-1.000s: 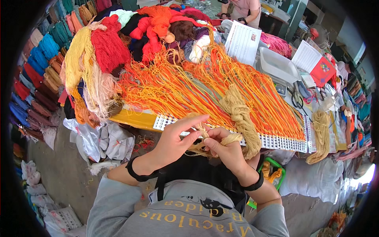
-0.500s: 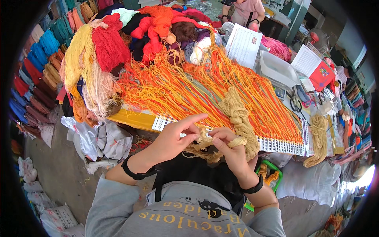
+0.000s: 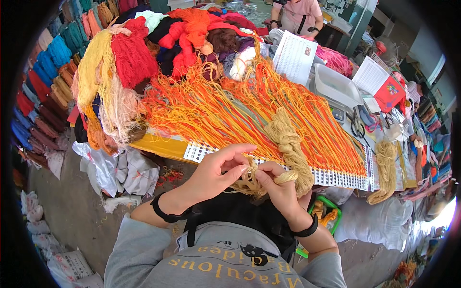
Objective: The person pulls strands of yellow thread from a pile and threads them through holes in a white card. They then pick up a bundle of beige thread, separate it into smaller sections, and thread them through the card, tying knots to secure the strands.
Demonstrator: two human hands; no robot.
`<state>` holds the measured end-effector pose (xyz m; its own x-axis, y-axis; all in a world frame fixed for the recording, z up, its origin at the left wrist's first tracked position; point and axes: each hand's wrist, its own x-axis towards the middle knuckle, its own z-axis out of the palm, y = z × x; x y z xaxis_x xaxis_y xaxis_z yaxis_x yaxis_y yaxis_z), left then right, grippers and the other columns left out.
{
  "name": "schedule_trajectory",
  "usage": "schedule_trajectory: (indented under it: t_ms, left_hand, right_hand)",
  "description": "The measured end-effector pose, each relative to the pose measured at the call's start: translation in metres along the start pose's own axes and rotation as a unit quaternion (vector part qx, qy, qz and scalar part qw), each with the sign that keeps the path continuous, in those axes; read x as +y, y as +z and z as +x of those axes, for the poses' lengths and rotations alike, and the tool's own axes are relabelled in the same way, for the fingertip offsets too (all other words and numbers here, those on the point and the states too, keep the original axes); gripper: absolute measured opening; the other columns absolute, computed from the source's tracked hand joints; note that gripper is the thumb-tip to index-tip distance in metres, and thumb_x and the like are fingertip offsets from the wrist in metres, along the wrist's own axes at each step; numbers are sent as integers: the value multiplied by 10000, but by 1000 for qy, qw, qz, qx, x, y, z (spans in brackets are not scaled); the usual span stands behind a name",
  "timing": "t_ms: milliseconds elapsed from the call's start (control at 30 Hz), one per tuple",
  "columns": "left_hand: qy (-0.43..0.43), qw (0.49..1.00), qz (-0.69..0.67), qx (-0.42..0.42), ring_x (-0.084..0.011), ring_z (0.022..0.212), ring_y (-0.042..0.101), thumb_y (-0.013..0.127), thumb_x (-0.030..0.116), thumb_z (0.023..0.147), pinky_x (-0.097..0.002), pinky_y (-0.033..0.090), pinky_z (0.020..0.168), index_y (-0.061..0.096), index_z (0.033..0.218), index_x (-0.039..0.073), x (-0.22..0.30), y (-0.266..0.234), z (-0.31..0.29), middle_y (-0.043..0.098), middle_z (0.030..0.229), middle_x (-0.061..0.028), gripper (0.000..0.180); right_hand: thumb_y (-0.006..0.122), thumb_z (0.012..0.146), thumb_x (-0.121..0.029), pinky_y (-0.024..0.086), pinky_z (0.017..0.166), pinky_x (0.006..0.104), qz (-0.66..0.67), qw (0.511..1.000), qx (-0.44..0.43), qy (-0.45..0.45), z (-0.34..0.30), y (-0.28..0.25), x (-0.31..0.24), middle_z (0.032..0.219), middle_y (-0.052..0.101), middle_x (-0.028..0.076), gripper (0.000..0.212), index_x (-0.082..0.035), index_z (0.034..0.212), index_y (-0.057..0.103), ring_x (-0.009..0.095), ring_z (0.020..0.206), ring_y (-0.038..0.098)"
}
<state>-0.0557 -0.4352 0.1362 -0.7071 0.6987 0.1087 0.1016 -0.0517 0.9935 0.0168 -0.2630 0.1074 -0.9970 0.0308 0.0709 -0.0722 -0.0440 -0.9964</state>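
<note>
My left hand (image 3: 217,172) and my right hand (image 3: 282,192) meet at the table's front edge, over my lap. Between them hangs a loose, tangled end of a beige yarn skein (image 3: 288,144). My left thumb and fingers pinch its strands, the index finger reaching over the top. A twisted loop of the same yarn passes by my right hand, whose thumb and index finger are closed on the strands. The skein's thicker, knotted part lies on the table over rows of orange and yellow threads (image 3: 201,105). These threads are fixed along a white punched card strip (image 3: 336,178).
Heaped coloured yarn (image 3: 134,53) covers the table's far left. A clear plastic tray (image 3: 337,85), printed sheets (image 3: 294,55), scissors (image 3: 357,126) and another beige skein (image 3: 385,168) lie to the right. Across the table stands a person (image 3: 297,17). Bags and a green basket (image 3: 331,213) sit below.
My left index finger has bent from pointing outward, and its thumb has come in on the yarn. My right fingers have shifted slightly. The person opposite has moved an arm.
</note>
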Motion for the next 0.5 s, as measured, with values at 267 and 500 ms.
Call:
schedule_trajectory:
  t_ms: [267, 500]
  left_hand:
    - [-2, 1000, -4, -6, -64, 839, 509, 575, 60, 841, -201, 426, 744, 440, 1235, 45, -3, 3, 4, 523, 920, -4, 416]
    - [15, 999, -34, 36, -79, 878, 520, 601, 38, 813, -215, 428, 774, 455, 1212, 33, -5, 2, 8, 537, 967, -22, 425]
  right_hand:
    - [526, 882, -99, 399, 610, 195, 28, 995, -49, 79, 0, -4, -1, 818, 533, 3, 100, -11, 922, 551, 55, 718, 480]
    - [535, 867, -70, 421, 599, 190, 27, 997, 50, -45, -1, 11, -2, 754, 544, 0, 90, -6, 929, 542, 47, 701, 516]
